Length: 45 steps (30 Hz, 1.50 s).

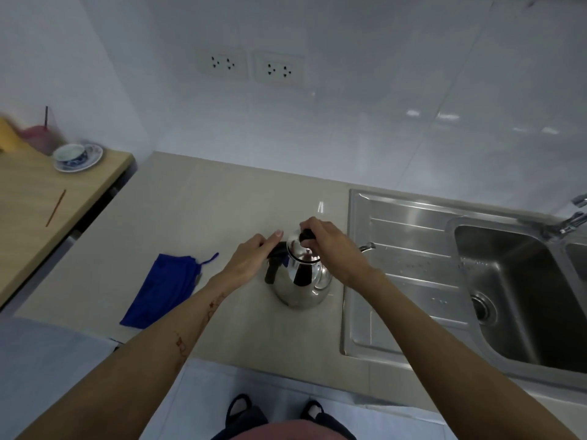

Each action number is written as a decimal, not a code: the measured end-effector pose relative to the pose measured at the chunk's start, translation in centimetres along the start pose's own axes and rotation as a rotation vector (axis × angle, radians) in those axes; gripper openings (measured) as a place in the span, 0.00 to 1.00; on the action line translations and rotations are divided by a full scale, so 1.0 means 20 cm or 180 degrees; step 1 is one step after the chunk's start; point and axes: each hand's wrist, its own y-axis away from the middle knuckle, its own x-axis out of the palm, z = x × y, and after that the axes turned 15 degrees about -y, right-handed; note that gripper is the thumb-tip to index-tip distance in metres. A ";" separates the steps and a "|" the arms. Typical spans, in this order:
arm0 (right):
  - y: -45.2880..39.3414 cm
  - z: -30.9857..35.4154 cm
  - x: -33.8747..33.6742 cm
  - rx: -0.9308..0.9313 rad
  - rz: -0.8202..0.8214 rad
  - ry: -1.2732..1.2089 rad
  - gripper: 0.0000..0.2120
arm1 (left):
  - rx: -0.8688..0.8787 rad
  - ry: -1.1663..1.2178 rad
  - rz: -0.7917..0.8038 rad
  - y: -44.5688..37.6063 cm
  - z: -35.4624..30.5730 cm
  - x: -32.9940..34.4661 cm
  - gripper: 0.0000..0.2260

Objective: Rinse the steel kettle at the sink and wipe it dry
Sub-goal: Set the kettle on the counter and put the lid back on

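Kettle point(300, 281) on counter point(203, 198), just left of sink point(508, 281). Cloth point(162, 289) on counter left of kettle. Cup point(70, 153) on table point(38, 198) far left. Sockets point(251, 65) on wall behind.

The counter point(197, 201) behind and left of the kettle point(300, 277) lies bare up to the wall. A blue cloth point(162, 289) takes the near left. On the right, the sink's ribbed drainboard point(409, 249) is open, and so is the basin point(508, 281) (the tap point(568, 222) overhangs its far edge). Both hands point(251, 262) point(330, 246) crowd the kettle's top and handle.
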 end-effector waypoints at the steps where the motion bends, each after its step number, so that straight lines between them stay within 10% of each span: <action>1: -0.01 -0.01 0.00 0.0005 0.0018 -0.0056 0.13 | 0.0014 -0.0052 -0.0016 0.00 0.00 0.00 0.31; 26: 0.04 -0.10 0.09 0.0045 -0.0199 -0.1277 0.23 | -0.0029 0.0157 -0.0214 -0.03 0.02 0.08 0.40; 34: 0.05 -0.13 0.17 -0.0045 -0.0322 -0.1577 0.20 | -0.0008 0.0242 -0.0368 -0.05 0.02 0.10 0.23; 45: 0.06 -0.12 0.19 -0.0019 -0.0474 -0.1390 0.23 | -0.0082 0.0179 -0.0691 0.01 0.04 0.12 0.26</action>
